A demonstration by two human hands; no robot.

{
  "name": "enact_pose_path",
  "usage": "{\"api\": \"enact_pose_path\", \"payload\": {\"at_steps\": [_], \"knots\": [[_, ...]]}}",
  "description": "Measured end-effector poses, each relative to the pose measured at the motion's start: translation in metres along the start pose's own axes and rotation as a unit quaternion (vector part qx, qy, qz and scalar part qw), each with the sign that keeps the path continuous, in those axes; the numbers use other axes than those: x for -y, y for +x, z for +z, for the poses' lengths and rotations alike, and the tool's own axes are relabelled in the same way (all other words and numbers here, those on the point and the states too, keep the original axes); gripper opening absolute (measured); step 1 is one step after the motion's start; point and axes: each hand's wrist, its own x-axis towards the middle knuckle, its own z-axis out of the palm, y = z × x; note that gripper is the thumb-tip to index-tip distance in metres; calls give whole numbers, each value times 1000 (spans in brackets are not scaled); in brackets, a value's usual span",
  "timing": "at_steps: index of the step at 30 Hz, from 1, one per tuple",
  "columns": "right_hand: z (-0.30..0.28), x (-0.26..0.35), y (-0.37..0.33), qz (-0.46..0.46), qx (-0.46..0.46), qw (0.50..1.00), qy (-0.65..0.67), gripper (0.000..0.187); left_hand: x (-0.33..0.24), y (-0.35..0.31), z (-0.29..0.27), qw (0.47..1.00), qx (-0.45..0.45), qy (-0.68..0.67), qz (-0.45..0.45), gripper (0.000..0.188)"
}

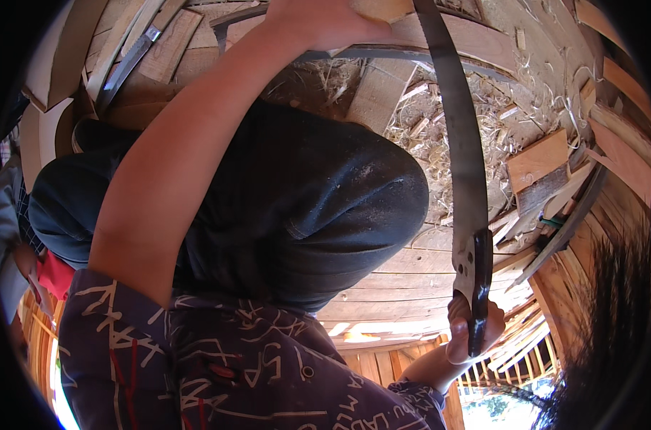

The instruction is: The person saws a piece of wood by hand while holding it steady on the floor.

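The saw (463, 136) lies right of your dark-trousered knee (368, 193), long axis near to far, far end leaning slightly left. Your right hand (494, 326) is the one on it, wrapped round the black handle (481, 287) at the near end. Your left hand (325, 25) is at the far side, left of the blade, set on or beside a pale wood piece (383, 8); the view edge crops it, so you can't tell whether its fingers grip or only press. Key relation: the blade's far stretch passes at the wood piece's right end and crosses a long curved board (476, 43) that runs left to right, so roughly crosswise. Toothed edge looks to face left, toward your left hand. Contact between blade and wood unclear; tip out of view. Shavings (433, 150) and offcuts (537, 161) lie right of your knee.
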Motion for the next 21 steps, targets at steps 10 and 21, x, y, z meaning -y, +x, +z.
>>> {"api": "enact_pose_path", "payload": {"at_steps": [10, 21], "knots": [[71, 5, 119, -18, 63, 995, 75, 30, 3, -2, 4, 1000, 9, -4, 6, 80], [60, 3, 51, 20, 26, 999, 11, 35, -5, 7, -2, 996, 9, -44, -78, 79]]}}
